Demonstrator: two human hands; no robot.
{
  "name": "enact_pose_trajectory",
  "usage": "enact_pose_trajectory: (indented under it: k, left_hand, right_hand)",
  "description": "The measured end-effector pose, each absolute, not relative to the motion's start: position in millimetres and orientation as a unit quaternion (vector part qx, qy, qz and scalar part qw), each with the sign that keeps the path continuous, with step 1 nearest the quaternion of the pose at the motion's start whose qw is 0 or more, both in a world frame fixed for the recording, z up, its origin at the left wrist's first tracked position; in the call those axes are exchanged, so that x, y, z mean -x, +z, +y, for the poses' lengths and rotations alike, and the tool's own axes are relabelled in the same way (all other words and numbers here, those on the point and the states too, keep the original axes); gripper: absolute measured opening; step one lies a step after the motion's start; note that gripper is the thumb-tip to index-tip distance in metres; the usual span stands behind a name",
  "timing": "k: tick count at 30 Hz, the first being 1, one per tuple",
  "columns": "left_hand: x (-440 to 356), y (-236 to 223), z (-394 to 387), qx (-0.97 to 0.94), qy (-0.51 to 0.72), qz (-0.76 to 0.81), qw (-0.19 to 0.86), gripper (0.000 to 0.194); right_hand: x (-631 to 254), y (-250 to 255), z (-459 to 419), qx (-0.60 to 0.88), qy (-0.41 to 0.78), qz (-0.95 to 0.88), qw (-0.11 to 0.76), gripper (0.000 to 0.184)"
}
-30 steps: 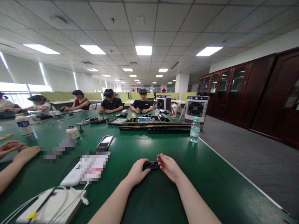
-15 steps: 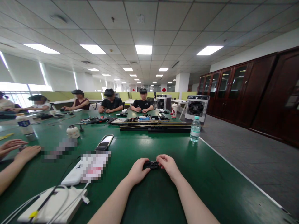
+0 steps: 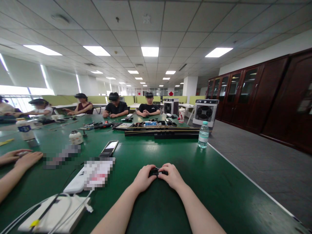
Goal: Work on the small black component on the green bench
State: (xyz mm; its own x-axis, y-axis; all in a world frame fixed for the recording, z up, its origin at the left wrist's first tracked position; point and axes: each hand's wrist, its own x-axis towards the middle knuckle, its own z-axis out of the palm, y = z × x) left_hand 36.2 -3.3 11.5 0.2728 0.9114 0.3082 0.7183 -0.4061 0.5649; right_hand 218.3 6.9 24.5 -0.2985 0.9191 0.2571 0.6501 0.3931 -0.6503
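A small black part (image 3: 154, 172), its exact kind too small to make out, lies low over the green table (image 3: 209, 175) in front of me. My left hand (image 3: 144, 177) grips its left end, thumb on the near side and fingers on the far side. On the right end, my right hand (image 3: 172, 175) is closed, with its thumb along the near edge and its fingers curled over the far edge. Between them the hands cover much of the part.
A clear water bottle (image 3: 203, 135) stands at the right. To the left lie a phone (image 3: 109, 149), a white power bank (image 3: 75, 182) and a white box (image 3: 56, 213) with cables. Black rails (image 3: 162, 134) lie across the table ahead. A co-worker's hands (image 3: 28, 159) are at far left.
My right hand has shifted left and over the black part, covering its right end. My left hand has stayed almost in place. Across the table, a person's hands have come together.
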Motion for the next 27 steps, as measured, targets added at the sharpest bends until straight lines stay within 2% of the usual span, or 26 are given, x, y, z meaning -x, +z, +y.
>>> enact_pose_trajectory:
  k: [13,21,27]
  left_hand:
    - [-38,15,-5,-0.777,0.304,0.528,0.157,0.036]
    - [-36,11,-4,-0.778,0.297,0.533,0.149,0.04]
    - [-36,11,-4,-0.78,0.301,0.526,0.154,0.046]
  right_hand:
    - [-220,23,6,0.491,0.238,-0.776,0.317,0.023]
    - [-229,21,9,0.478,0.325,-0.739,0.347,0.054]
    - [-228,17,13,0.478,0.334,-0.731,0.354,0.048]
